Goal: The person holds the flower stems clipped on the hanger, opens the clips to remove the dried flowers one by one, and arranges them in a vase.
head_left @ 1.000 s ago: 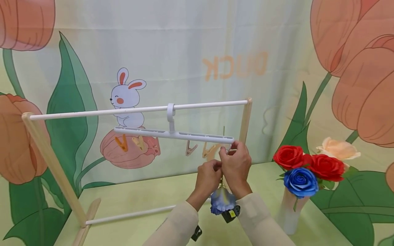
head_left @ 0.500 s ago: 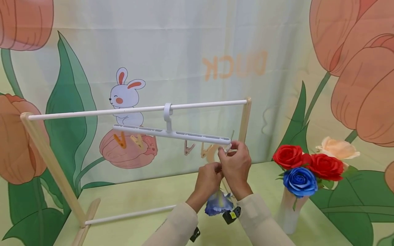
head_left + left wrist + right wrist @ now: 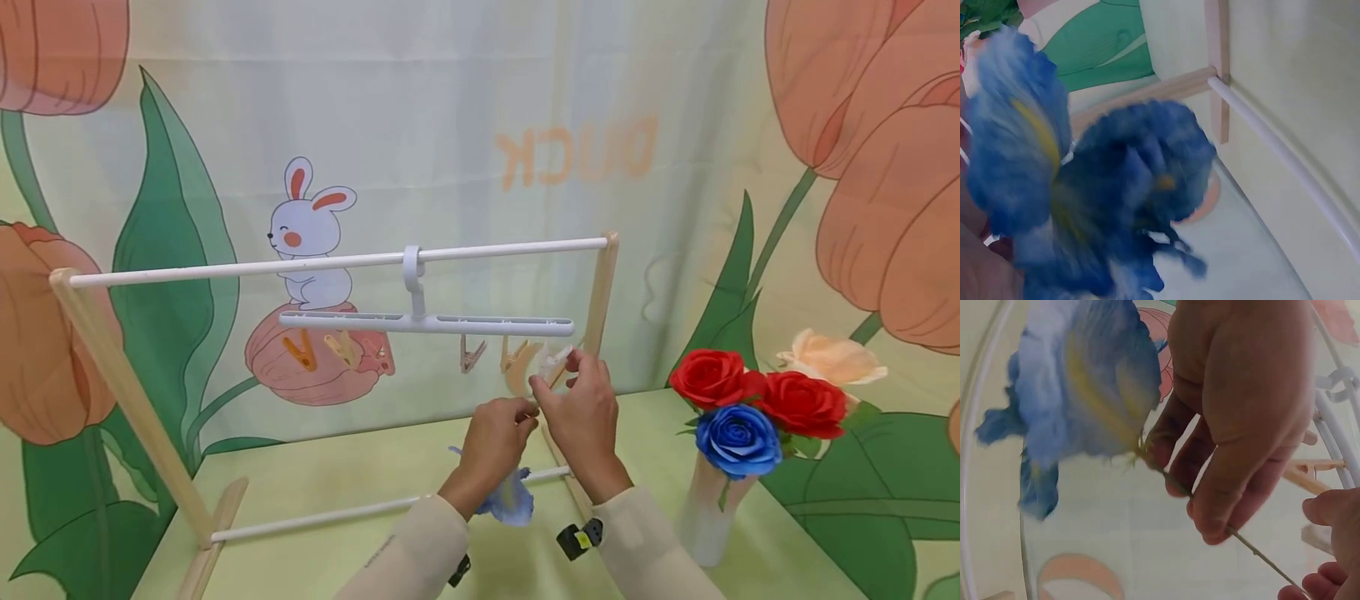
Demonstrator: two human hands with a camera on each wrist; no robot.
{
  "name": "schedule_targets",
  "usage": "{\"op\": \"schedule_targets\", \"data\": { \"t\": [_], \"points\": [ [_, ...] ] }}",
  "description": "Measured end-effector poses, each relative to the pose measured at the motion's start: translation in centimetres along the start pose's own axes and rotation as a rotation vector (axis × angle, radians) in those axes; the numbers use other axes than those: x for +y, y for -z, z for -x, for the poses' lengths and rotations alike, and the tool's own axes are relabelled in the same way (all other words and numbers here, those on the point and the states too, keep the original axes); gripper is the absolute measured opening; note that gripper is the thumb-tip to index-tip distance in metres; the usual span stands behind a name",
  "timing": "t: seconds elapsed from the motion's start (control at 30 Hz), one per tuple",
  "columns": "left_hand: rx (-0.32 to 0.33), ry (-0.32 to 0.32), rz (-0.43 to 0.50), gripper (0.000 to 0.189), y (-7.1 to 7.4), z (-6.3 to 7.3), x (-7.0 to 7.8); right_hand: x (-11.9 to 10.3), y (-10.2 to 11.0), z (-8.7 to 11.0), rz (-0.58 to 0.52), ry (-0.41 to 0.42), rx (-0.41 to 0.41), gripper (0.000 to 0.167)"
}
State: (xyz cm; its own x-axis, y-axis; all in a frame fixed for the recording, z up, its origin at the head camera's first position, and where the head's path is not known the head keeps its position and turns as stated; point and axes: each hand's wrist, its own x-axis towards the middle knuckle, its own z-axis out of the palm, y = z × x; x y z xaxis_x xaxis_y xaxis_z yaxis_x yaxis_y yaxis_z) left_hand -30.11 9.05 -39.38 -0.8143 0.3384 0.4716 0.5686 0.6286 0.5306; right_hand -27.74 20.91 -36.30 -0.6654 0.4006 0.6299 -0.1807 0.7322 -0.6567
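My left hand [image 3: 495, 437] pinches the thin green stem [image 3: 1260, 555] of a blue iris [image 3: 1085, 400] with yellow streaks. The bloom hangs below that hand in the head view and fills much of the left wrist view as a blurred blue flower [image 3: 1147, 162]. My right hand [image 3: 581, 417] has thumb and fingers around a small white clothespin [image 3: 553, 360] under the right end of a white clip hanger [image 3: 495, 326]. Toward this hand's fingertips runs the stem's free end, partly hidden there. The hanger hooks over the top rod [image 3: 322, 267] and sits nearly level.
Other clothespins, such as an orange one [image 3: 302, 352], hang along the hanger. Wooden posts [image 3: 135, 408] carry the rack, with a lower white rod [image 3: 322, 518] near the table. At right stands a vase [image 3: 708, 512] holding red, blue and peach roses.
The hanger's right end has risen from a downward tilt to nearly level. The iris bloom has swung left with my left hand, and more of the white clothespin shows.
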Motion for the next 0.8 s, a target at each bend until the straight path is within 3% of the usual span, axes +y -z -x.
{"op": "schedule_targets", "data": {
  "t": [0.13,0.27,0.4,0.5,0.67,0.8],
  "points": [
    [-0.011,-0.003,-0.084,0.011,0.6,0.6,-0.4,0.4,0.4,0.7,0.064,0.063,-0.033,0.045],
    [0.0,-0.027,-0.188,0.013,1.0,1.0,-0.8,1.3,0.5,1.5,0.148,0.222,-0.026,0.031],
    [0.066,-0.119,-0.333,0.012,1.0,1.1,-1.2,2.2,0.4,2.2,0.266,0.413,-0.051,0.024],
    [0.132,-0.197,-0.44,0.01,0.9,1.3,-1.2,2.7,0.3,2.6,0.348,0.51,-0.092,0.024],
    [0.239,-0.313,-0.594,0.01,1.0,1.8,-0.8,3.3,0.0,3.3,0.383,0.614,-0.075,0.023],
    [0.254,-0.346,-0.664,0.013,0.8,2.2,-0.6,3.7,-0.1,3.7,0.393,0.647,-0.086,0.021]
  ]
}}
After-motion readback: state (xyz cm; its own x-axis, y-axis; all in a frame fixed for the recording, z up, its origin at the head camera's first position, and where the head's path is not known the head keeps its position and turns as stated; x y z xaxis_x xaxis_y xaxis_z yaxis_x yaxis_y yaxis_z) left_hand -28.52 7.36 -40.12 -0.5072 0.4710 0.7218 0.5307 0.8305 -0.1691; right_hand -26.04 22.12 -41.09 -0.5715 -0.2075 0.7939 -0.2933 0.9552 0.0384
